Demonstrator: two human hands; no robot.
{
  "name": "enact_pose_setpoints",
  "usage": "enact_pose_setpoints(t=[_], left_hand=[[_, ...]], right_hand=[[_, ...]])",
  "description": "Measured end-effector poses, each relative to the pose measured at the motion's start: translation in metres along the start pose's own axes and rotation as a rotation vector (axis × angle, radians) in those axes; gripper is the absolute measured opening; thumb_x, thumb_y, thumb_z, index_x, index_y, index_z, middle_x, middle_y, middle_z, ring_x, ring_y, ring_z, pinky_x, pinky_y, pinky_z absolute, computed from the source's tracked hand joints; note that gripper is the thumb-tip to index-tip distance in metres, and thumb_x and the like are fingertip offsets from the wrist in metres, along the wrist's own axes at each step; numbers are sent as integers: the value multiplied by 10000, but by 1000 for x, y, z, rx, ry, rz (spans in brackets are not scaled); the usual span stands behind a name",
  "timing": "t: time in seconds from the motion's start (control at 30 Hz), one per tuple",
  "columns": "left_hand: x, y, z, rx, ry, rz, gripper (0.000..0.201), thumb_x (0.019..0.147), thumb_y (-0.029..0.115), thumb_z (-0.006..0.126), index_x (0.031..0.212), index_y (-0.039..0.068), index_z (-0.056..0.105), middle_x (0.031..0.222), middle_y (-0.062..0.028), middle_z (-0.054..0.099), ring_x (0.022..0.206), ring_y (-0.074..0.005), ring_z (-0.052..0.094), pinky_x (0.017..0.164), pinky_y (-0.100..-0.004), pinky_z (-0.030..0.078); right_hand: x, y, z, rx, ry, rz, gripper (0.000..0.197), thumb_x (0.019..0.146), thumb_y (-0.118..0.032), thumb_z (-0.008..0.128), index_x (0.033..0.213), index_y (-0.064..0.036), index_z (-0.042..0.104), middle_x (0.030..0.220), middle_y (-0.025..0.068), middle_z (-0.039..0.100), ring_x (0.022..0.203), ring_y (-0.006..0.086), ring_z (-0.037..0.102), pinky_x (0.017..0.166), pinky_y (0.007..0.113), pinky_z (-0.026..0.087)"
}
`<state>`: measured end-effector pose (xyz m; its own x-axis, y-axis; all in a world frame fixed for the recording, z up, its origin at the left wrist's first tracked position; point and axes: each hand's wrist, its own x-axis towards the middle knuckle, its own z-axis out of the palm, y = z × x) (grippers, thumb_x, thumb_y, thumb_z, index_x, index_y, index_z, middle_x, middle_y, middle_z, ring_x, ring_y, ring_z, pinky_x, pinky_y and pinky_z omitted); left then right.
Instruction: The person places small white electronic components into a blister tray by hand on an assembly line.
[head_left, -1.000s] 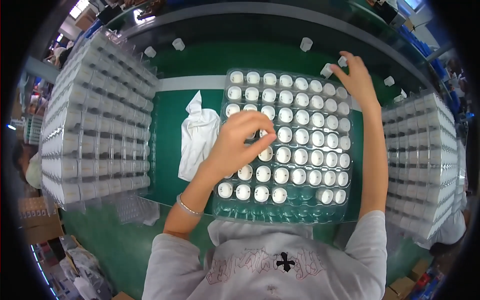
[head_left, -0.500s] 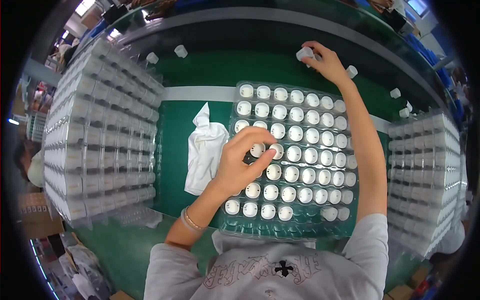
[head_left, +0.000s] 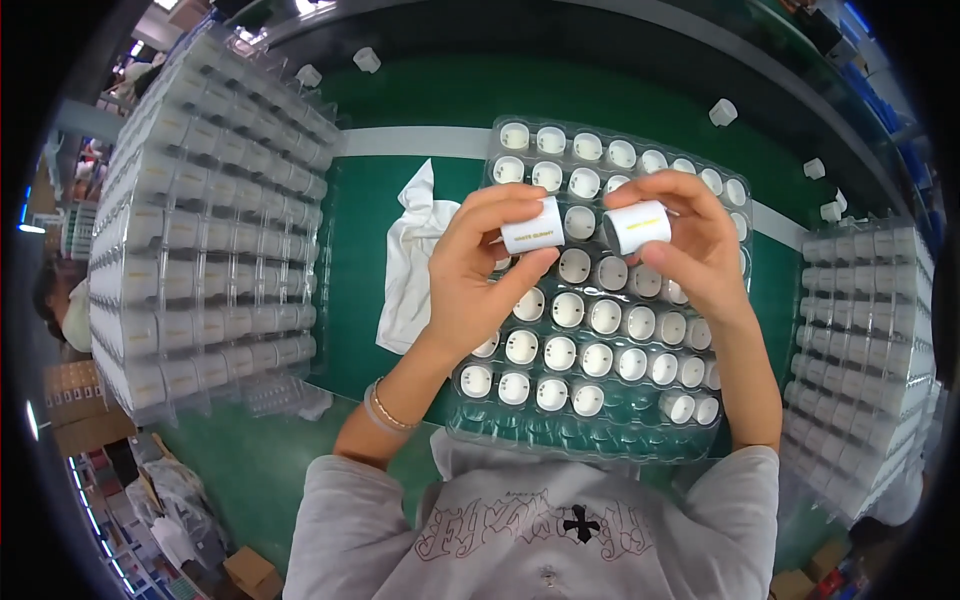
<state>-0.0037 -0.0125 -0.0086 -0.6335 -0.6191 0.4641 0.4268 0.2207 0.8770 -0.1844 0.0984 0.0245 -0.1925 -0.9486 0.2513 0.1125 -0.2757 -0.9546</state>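
Observation:
My left hand is closed on a small white cylinder, lying sideways between thumb and fingers with its printed side showing. In my right hand a second white cylinder is gripped the same way, with yellowish print and a dark end toward the left. Both are held over a clear plastic tray filled with rows of like white cylinders, standing with round ends up. The tray's nearest row has vacant pockets between its left group and two tilted pieces at the right. My hands hide some middle pieces.
A crumpled white cloth lies left of the tray on the green table. Tall stacks of filled trays rise at the left and right. Loose cylinders lie beyond a pale strip, among them one at the far right.
My right hand has come back from the far side with a cylinder. My left hand has lifted from the tray and holds another. The whole view has shifted slightly.

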Motion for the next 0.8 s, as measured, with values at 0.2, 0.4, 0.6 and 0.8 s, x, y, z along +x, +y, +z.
enact_pose_setpoints(t=[0.2,0.4,0.6,0.8], left_hand=[[-2,2,12,-31,-78,-113,399,700,-114,628,1067,18,545,1157,-102,422,1019,-176,516,805,-273,537],[-2,7,9,24,-36,-121,398,701,-110,632,1068,12,537,1133,-98,466,997,-185,541,816,-291,529],[-3,6,7,3,1,-162,495,690,-96,670,1136,8,483,1113,-133,526,1018,-212,557,811,-312,526],[-1,8,-3,42,-61,-268,451,684,-24,721,1089,-14,522,927,-136,633,840,-177,633,717,-283,537]], right_hand=[[-6,2,1,-253,-106,-156,420,717,28,653,1117,-8,531,1158,185,519,1083,247,512,838,338,486],[-6,-3,3,-354,-93,-85,372,708,48,643,1071,1,580,1200,171,475,1085,248,502,858,334,491],[-5,-1,-1,-430,-72,-171,392,670,52,690,1045,-6,592,1074,179,574,1035,256,542,854,341,466],[-9,-2,0,-327,26,9,354,732,-158,717,994,38,582,945,138,630,848,195,618,760,298,499]])
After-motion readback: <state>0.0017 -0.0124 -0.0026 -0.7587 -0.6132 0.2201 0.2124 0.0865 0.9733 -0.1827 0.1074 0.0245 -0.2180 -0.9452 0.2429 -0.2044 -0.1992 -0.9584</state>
